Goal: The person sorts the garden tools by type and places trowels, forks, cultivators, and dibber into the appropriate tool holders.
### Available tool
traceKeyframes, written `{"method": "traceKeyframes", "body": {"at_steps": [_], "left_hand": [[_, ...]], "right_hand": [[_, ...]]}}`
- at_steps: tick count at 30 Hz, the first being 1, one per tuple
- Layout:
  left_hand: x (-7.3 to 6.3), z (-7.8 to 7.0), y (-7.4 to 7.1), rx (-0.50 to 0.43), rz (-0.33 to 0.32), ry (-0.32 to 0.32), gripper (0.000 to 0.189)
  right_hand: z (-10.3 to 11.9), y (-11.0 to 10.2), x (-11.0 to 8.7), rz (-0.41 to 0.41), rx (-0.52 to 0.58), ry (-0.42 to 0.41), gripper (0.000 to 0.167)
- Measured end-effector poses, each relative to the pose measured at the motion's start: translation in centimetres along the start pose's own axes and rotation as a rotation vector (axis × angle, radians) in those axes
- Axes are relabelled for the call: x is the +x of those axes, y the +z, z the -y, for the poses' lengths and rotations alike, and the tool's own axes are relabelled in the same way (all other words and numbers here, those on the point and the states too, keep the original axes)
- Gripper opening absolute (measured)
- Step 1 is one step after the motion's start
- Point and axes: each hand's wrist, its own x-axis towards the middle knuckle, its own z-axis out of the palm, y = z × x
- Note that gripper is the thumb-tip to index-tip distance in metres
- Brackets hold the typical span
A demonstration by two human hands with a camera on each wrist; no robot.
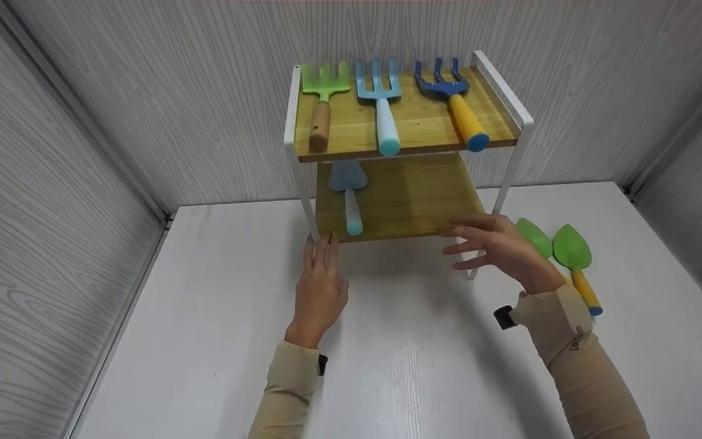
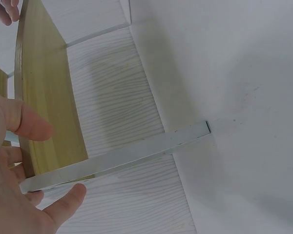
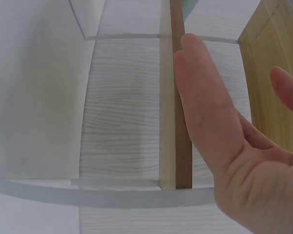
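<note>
A two-tier rack with white metal legs and wooden shelves [image 1: 418, 207] stands against the back wall. My left hand [image 1: 320, 292] grips the lower shelf's front left corner; in the left wrist view its thumb [image 2: 34, 126] lies beneath the board, with other fingers over the edge and around the white leg [image 2: 136, 153]. At the front right corner, my right hand [image 1: 497, 247] has its fingers spread, the fingertips [image 3: 188, 44] right at the board's brown front edge [image 3: 183, 161]. A light blue trowel [image 1: 351, 195] lies on the lower shelf's left side.
On the upper shelf lie a green hand fork [image 1: 323, 91], a light blue hand fork [image 1: 381, 103] and a dark blue cultivator [image 1: 457, 100] with a yellow handle. Two green trowels, one [image 1: 572, 247] with its yellow handle visible, lie on the white table [image 1: 217, 305] right of the rack.
</note>
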Motion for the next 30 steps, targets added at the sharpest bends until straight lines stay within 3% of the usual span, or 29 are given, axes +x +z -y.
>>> {"method": "traceKeyframes", "body": {"at_steps": [15, 24, 30], "left_hand": [[0.1, -0.3, -0.1, -0.031, 0.010, -0.024, 0.066], [0.0, -0.4, -0.1, -0.052, 0.061, -0.067, 0.068], [0.0, -0.2, -0.2, -0.034, 0.037, -0.034, 0.069]], "right_hand": [[-0.6, -2.5, -0.9, 0.018, 0.036, -0.016, 0.052], [-1.4, -3.7, -1.6, 0.024, 0.055, 0.002, 0.047], [-1.7, -4.5, -2.0, 0.016, 0.053, 0.006, 0.037]]}}
